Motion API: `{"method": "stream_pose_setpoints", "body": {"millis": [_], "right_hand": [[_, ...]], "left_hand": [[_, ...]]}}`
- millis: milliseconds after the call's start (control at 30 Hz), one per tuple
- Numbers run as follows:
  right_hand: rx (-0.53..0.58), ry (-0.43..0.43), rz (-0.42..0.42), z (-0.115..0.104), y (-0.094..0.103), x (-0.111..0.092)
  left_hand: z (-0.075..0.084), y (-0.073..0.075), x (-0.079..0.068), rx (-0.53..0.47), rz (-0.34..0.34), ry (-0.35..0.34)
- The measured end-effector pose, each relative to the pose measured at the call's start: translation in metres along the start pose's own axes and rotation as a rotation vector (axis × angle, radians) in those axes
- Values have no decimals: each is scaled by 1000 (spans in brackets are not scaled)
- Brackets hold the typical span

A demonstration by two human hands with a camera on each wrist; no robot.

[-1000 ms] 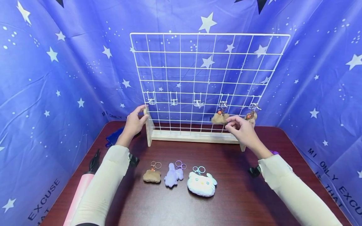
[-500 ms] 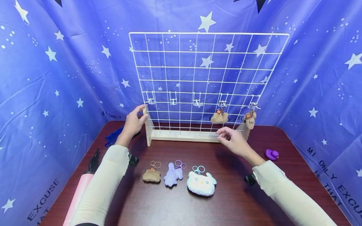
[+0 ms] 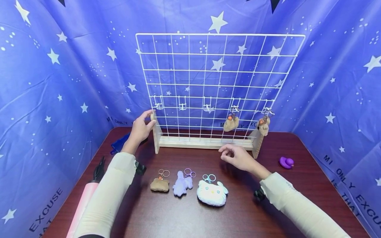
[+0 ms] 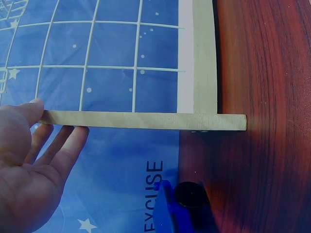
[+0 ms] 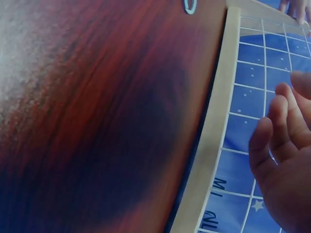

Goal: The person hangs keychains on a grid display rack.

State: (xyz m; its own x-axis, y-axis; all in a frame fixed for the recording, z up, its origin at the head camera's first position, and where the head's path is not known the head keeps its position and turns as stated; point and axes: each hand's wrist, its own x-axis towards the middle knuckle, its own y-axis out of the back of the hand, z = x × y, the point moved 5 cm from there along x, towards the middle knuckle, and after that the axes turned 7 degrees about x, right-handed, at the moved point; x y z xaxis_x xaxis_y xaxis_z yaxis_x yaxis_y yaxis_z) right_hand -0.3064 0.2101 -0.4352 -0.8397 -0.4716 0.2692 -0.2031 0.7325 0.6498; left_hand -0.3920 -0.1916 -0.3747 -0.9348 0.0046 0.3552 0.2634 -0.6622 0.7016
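Note:
A white wire grid rack (image 3: pixel 190 85) stands upright in a wooden base (image 3: pixel 190 142). My left hand (image 3: pixel 141 127) pinches the top of its left wooden side post (image 4: pixel 146 120) between thumb and fingers. My right hand (image 3: pixel 236 157) hovers in front of the base, loosely curled, with nothing in it. Two brown plush keychains hang from hooks on the grid: one keychain (image 3: pixel 231 124) right of the middle, the other keychain (image 3: pixel 263 127) at the right end. On the table lie a brown plush keychain (image 3: pixel 159 185), a purple plush keychain (image 3: pixel 181 185) and a white cat-face keychain (image 3: pixel 212 194).
Three hooks on the grid's left and middle, such as the middle hook (image 3: pixel 207 107), bear nothing. A purple rubber duck (image 3: pixel 286 162) sits at the table's right. At the left are a blue object (image 3: pixel 120 144) and a pink cylinder (image 3: pixel 84 206). A starry blue curtain (image 3: pixel 89 66) surrounds the table.
My right hand has left the brown plush keychain on the second hook from the right and moved down and left. That keychain swings and turns. My left hand stays on the post.

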Motion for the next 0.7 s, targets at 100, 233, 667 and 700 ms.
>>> {"method": "stream_pose_setpoints", "body": {"millis": [100, 233, 667, 700], "right_hand": [[-12, -10, -76, 2, -8, -1], [-20, -13, -184, 5, -20, -2], [-66, 0, -401, 7, -55, -10], [-68, 0, -404, 7, -56, -10]], "left_hand": [[0, 0, 0, -1, 1, -8], [0, 0, 0, -2, -5, -2], [1, -1, 0, -25, -14, -2], [1, -1, 0, -27, -16, -4]]}}
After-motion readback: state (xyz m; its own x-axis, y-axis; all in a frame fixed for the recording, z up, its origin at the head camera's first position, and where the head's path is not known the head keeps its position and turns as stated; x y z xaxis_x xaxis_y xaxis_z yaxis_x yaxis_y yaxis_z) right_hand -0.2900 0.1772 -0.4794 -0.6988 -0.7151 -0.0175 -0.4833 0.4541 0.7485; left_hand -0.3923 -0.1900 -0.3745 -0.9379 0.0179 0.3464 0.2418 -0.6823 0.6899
